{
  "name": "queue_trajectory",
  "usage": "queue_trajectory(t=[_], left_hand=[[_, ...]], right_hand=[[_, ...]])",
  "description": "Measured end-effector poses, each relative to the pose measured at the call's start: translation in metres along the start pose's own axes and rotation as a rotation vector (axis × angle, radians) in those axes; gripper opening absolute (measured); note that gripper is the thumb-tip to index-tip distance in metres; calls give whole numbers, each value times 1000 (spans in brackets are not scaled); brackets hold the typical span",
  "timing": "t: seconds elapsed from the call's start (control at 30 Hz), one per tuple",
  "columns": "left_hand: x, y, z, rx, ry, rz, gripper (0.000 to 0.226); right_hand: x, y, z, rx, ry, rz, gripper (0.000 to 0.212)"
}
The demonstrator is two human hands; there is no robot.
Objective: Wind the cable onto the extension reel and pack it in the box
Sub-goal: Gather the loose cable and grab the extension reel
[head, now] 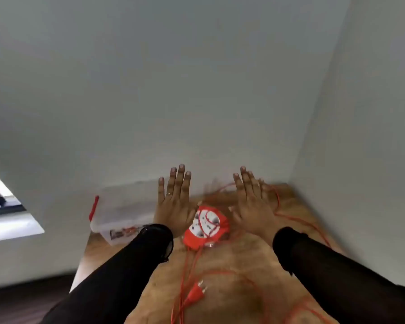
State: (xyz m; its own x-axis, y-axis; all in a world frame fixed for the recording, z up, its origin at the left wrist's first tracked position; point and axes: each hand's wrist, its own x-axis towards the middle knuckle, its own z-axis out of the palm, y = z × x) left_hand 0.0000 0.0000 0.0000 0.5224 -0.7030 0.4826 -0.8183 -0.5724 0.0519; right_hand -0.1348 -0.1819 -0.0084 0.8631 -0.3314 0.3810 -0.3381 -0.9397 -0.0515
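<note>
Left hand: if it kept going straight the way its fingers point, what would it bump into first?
Probably the grey wall. The left hand is held open, fingers pointing at it past the table's far edge; the plastic box sits off to its left. Depth is hard to judge.

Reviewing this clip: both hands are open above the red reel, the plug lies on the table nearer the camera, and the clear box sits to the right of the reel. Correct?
Not quite. The head view shows the clear box to the left of the red reel, not the right. The rest holds: left hand and right hand are open above it, and the plug lies on the table nearer the camera.
</note>
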Motion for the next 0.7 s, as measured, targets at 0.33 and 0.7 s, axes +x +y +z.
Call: queue_trajectory(t=[0.33, 0.7], left_hand=[[-164, 38, 32, -98, -421, 23, 80], [-201, 4, 29, -125, -537, -34, 53]], right_hand=[[-145, -5, 52, 166, -362, 176, 79], [-206, 13, 6, 254, -816, 672, 104]])
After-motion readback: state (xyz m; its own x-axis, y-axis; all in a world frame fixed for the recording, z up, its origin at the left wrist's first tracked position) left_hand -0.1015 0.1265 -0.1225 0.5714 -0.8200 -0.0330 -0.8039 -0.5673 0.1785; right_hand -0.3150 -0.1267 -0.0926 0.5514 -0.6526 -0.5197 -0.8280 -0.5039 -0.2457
